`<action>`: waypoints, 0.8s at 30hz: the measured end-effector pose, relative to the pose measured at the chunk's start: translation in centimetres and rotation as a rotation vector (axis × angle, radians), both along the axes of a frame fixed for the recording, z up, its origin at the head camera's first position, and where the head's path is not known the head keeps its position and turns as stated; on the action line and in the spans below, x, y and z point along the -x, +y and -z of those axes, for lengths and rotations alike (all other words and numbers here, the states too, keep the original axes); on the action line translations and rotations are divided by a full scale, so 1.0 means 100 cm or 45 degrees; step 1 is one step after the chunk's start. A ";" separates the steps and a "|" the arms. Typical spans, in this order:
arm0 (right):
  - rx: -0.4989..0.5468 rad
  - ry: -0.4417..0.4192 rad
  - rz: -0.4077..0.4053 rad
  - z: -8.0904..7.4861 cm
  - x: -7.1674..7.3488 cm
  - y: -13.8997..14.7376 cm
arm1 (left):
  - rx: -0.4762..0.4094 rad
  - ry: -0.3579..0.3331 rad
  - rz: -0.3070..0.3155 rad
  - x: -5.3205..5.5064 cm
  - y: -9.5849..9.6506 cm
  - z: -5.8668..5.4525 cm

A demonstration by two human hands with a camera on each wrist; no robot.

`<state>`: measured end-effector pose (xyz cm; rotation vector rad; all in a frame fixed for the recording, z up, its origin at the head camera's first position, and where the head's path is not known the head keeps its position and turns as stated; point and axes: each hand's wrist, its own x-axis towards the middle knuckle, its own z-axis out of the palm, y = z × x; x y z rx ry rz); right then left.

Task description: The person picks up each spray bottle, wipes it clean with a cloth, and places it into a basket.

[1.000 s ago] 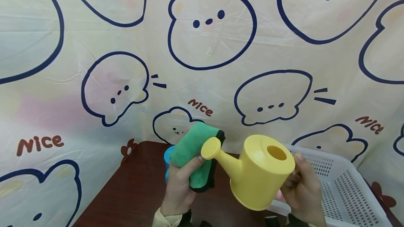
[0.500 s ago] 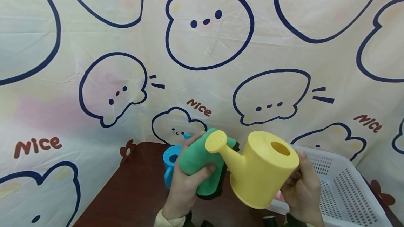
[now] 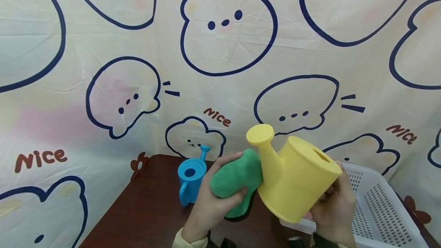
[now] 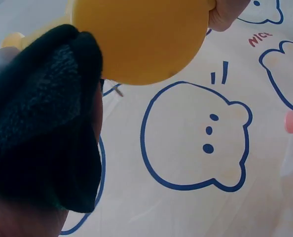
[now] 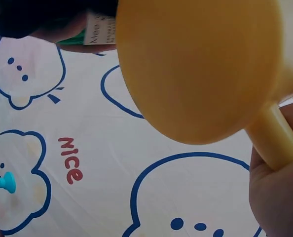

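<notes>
Here's the left hand point(image 3: 215, 206), fingers and thumb wrapped round a soft green cloth point(image 3: 237, 177), its dark edging showing along the underside. And just to the right of it, up in the air, the yellow watering can point(image 3: 293, 181)! That one belongs to the right hand point(image 3: 334, 209), gripping it by the handle on the far side from the cloth. The can is tilted, its opening turned toward the right hand and its spout rising above the left. Cloth and can meet in the head view, the green right up against the yellow below the spout; whether it presses there, I can't tell. A white label point(image 5: 99, 29) peeks out from the cloth in the right wrist view.

Over to the left hand's other side, a blue watering can point(image 3: 195, 183) stands upright on the dark bench point(image 3: 148, 202), close by, its handle toward the wearer. Right of the right hand, a white perforated basket point(image 3: 372, 173), with something pink point(image 3: 307, 216) just showing between hand and yellow can, mostly hidden. Behind both hands hangs a printed curtain point(image 3: 220, 56).
</notes>
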<state>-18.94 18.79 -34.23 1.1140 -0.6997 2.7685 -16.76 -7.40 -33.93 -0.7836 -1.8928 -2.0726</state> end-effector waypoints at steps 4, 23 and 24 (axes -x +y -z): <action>-0.015 0.027 -0.015 -0.002 0.000 0.001 | 0.066 -0.037 0.007 0.001 0.001 0.000; -0.253 0.279 -0.298 0.003 0.006 -0.017 | -0.043 0.054 0.003 0.002 -0.006 0.003; -0.266 0.266 -0.265 0.004 0.006 -0.017 | -0.065 0.078 0.001 0.002 -0.007 0.003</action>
